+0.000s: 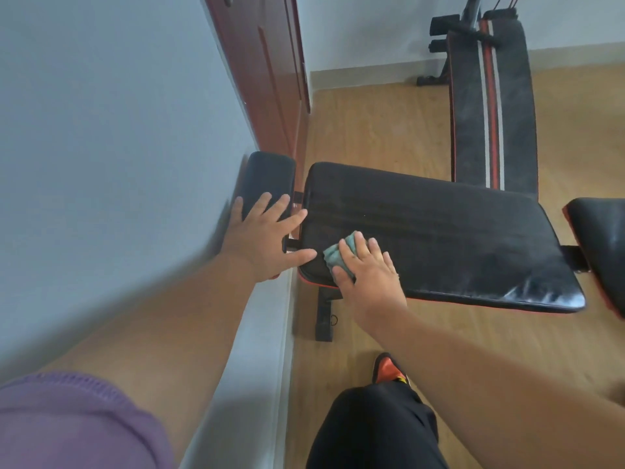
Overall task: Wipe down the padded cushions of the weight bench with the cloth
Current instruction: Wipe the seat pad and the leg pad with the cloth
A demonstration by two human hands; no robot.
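Matt black padded cushion [439, 231] with a glossy scuffed corner, soft teal cloth [334, 255], wood-look floor [372, 130].

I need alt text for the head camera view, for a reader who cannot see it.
A person's right hand presses a green cloth flat on the near left corner of a black bench cushion. The left hand, fingers spread, rests on a smaller black pad beside a wall.

— What's the room like?
— Pale blue-grey painted wall [111, 137] on the left, a reddish-brown wooden door [267, 79] beside it.
— And underfoot?
— Light wood-plank floor [378, 130], cream skirting board [365, 74] behind.
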